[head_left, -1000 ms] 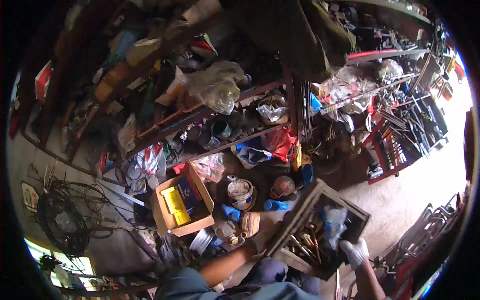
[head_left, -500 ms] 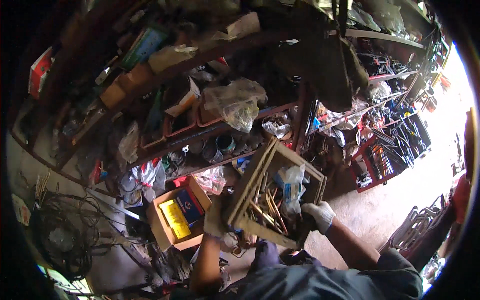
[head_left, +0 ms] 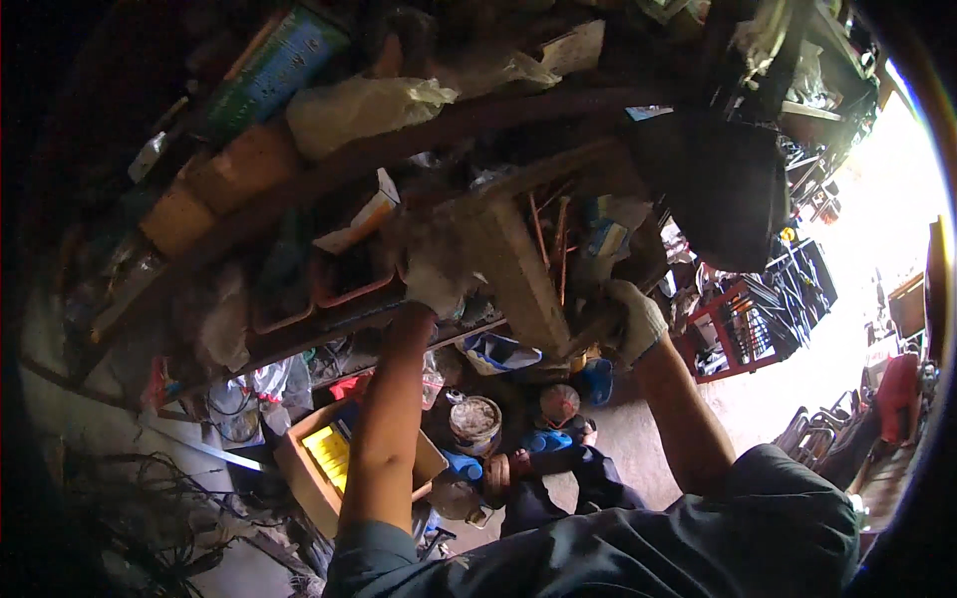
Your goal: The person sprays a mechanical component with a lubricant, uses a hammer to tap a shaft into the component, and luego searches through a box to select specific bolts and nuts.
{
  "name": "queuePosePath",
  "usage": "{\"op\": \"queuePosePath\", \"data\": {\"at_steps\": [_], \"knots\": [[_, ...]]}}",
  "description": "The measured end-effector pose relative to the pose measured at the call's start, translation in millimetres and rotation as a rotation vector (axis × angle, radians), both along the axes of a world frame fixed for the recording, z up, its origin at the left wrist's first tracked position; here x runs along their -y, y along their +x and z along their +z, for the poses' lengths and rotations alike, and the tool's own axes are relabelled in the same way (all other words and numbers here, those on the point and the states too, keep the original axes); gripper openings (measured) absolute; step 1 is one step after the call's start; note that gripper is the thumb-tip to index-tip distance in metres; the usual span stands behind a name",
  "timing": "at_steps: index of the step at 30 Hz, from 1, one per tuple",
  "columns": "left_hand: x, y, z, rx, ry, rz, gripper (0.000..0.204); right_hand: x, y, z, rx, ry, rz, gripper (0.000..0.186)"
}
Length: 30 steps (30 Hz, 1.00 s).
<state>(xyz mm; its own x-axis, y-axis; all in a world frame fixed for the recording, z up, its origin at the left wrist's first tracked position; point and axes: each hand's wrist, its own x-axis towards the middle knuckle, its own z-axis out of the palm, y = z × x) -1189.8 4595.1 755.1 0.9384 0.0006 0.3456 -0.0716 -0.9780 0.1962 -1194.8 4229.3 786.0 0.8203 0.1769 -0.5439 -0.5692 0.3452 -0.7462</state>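
A worn wooden crate [head_left: 526, 274] hangs raised and tilted at the dim shelving, between my two gloved hands. My left hand [head_left: 439, 274] is at its left side, dark and blurred, with fingers I cannot make out separately. At the near right corner, my right hand [head_left: 636, 317] is closed on the crate's edge in a pale knit glove. Inside the crate are thin brownish sticks [head_left: 563, 244] and a clear and blue plastic packet [head_left: 608, 239]. Shadow hides most of the crate's far side.
Reddish bins [head_left: 349, 294] line the shelf on the left, below a plastic bag [head_left: 369, 110]. An open cardboard box [head_left: 299, 478] with a yellow pack stands low on the left. Beneath the crate are a white tub [head_left: 475, 424] and blue containers. A red rack [head_left: 738, 329] of rods stands right.
Both hands have carried the crate up and away from my body, toward the shelving. The tub and floor items beneath it have come into view.
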Motion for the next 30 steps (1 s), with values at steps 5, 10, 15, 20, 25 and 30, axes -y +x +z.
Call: {"op": "queuePosePath", "data": {"at_steps": [5, 10, 15, 20, 25, 30], "knots": [[12.2, 9.1, -45.2, 0.038, 0.198, -0.045, 0.056, -15.8, 34.2, -12.4, 0.015, 0.04, -0.117, 0.034], [13.1, 26.2, -51.3, 0.173, 0.307, -0.075, 0.051, -10.4, 54.9, -30.9, -0.101, -0.055, -0.159, 0.028], [6.7, 13.7, -55.1, 0.158, 0.39, -0.066, 0.055, -2.0, 65.1, -56.6, -0.002, -0.09, -0.031, 0.03], [6.3, 26.5, -16.1, 0.072, -0.13, -0.044, 0.058, 5.5, 75.8, -66.4, 0.217, -0.19, 0.043, 0.03], [-15.7, 184.1, 50.1, 0.432, -0.011, -0.173, 0.042, 13.1, 69.5, -74.7, 0.035, -0.067, 0.14, 0.028], [-14.2, 384.8, 33.5, -0.204, -0.018, 0.044, 0.04, 21.9, 59.4, -94.7, 0.249, -0.229, 0.18, 0.032]]}}
